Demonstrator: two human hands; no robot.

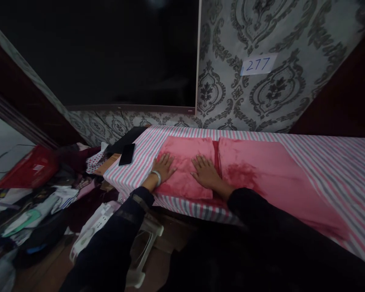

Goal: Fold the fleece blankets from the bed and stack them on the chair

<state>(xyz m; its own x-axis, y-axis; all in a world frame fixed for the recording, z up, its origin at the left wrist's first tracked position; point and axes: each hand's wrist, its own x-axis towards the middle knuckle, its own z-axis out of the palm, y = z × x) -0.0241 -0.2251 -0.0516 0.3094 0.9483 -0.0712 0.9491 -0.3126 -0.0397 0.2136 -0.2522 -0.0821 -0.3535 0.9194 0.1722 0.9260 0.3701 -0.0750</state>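
Observation:
A pink plush cloth [187, 152], folded at its left part, lies on a striped cover [149, 146]. My left hand [163, 167] rests flat on the left edge of this folded part, fingers spread; a pale bracelet circles the wrist. Against the right side of the same part, my right hand [205, 172] presses with its fingers apart. To the right, a wider pink part [270, 174] spreads over the cover, with a darker red strip in the gap between the two. Darker brushed patches mark the plush. Neither hand grips anything.
A black phone [127, 154] lies on the cover's left end. A large screen [109, 52] and a paper marked 277 [258, 64] are on the patterned wall. Clothes [45, 207] and a red bag [30, 167] are piled at left. A white stool [147, 247] stands below.

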